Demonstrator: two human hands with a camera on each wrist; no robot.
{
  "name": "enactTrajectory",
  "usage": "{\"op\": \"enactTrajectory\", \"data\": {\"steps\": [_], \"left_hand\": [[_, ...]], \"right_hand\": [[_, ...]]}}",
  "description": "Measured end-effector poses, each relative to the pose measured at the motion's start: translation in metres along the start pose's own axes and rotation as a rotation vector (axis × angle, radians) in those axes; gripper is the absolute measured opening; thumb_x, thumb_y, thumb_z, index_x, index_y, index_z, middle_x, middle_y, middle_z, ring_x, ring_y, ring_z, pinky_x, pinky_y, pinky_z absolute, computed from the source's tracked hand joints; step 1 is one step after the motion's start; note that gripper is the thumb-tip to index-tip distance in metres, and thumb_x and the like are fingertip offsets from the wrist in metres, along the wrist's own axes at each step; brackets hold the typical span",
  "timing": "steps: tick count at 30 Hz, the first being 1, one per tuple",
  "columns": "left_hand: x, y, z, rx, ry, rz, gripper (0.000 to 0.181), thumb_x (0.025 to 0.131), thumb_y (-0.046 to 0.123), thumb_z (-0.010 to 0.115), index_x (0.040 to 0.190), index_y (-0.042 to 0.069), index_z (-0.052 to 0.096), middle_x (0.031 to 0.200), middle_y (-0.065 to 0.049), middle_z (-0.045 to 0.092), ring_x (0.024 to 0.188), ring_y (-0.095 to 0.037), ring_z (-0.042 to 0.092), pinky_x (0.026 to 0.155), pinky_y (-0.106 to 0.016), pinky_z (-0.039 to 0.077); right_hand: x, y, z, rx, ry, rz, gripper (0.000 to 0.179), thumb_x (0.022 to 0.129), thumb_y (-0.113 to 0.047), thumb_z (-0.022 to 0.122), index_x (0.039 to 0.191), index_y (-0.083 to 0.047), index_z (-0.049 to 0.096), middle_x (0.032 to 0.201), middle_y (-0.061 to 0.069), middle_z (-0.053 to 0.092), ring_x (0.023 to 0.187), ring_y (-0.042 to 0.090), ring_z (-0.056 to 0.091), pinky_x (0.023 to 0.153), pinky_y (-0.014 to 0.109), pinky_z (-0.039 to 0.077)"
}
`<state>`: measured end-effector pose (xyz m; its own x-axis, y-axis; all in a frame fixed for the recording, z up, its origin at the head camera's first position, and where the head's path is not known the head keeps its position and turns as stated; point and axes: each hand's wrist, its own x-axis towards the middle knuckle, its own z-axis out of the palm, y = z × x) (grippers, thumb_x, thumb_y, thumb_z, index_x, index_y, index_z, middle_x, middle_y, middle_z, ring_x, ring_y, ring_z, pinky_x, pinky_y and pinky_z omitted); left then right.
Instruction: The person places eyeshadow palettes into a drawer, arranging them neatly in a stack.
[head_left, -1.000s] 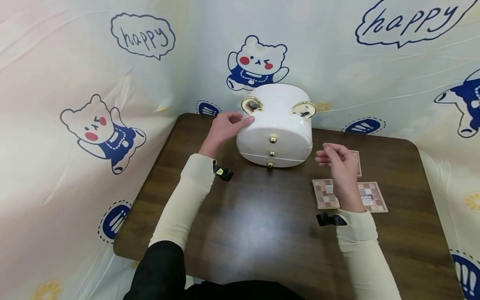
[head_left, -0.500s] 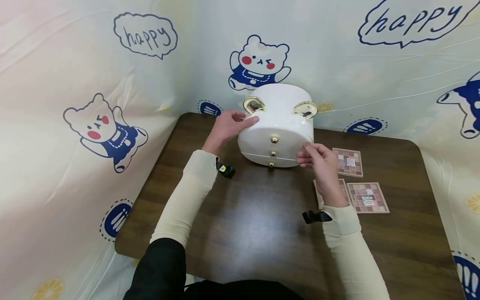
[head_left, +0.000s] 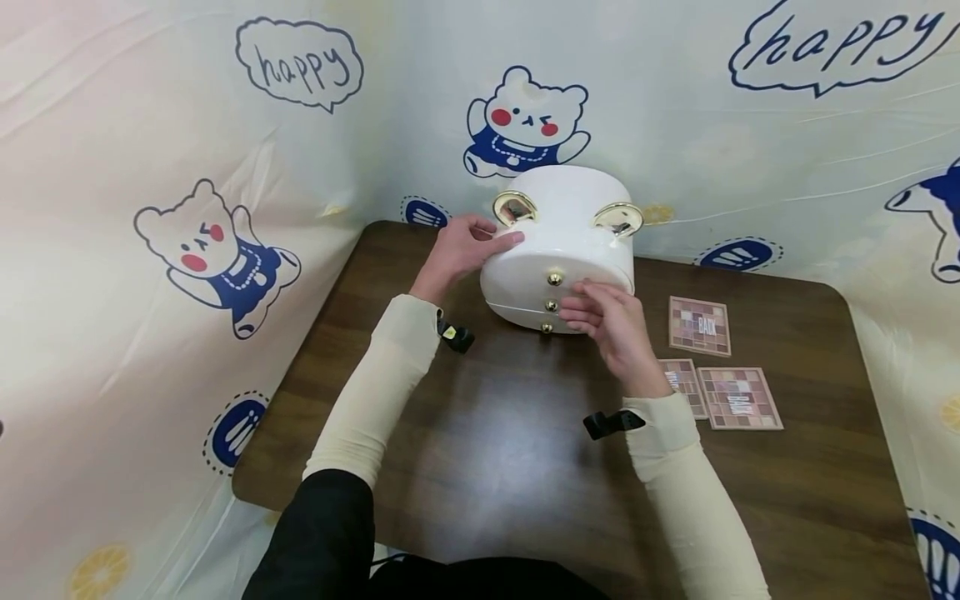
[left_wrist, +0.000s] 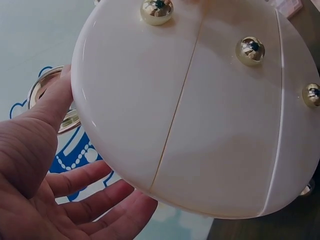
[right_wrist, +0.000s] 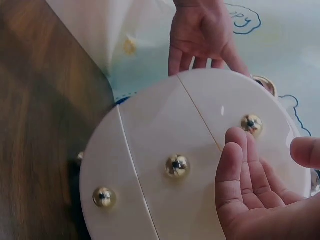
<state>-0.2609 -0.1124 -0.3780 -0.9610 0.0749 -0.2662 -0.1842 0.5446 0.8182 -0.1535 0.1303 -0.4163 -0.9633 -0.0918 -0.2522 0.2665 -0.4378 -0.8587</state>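
The white box (head_left: pixel 558 252) is closed, spread left hand (head_left: pixel 461 252) touching at nine o'clock, relaxed right hand (head_left: pixel 611 329) at five.

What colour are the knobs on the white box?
Shiny gold, all three knobs; they show best in the right wrist view.

The table (head_left: pixel 487 467) is dark brown with wood grain, rounded corners and a pale sheen near its middle. A white box (head_left: pixel 555 237) stands at its far edge. To the box's right lie three patterned palettes: a back palette (head_left: pixel 700 326), a front palette (head_left: pixel 740 399) and, just beside that, a partly hidden palette (head_left: pixel 686 388).
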Motion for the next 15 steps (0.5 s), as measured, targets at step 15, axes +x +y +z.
{"op": "enactTrajectory", "data": {"steps": [15], "left_hand": [[0.001,0.006,-0.002,0.041,-0.042,-0.023,0.069,0.081,0.059,0.078,0.129,0.013,0.058,0.125,-0.007,0.059,0.107,-0.023,0.058,0.084,-0.036,0.056]], "right_hand": [[0.013,0.010,0.027,-0.015,0.042,0.022,0.033,0.105,-0.019,0.055,0.116,0.012,0.059,0.086,0.012,0.074,0.074,0.020,0.074,0.075,0.035,0.060]]}}
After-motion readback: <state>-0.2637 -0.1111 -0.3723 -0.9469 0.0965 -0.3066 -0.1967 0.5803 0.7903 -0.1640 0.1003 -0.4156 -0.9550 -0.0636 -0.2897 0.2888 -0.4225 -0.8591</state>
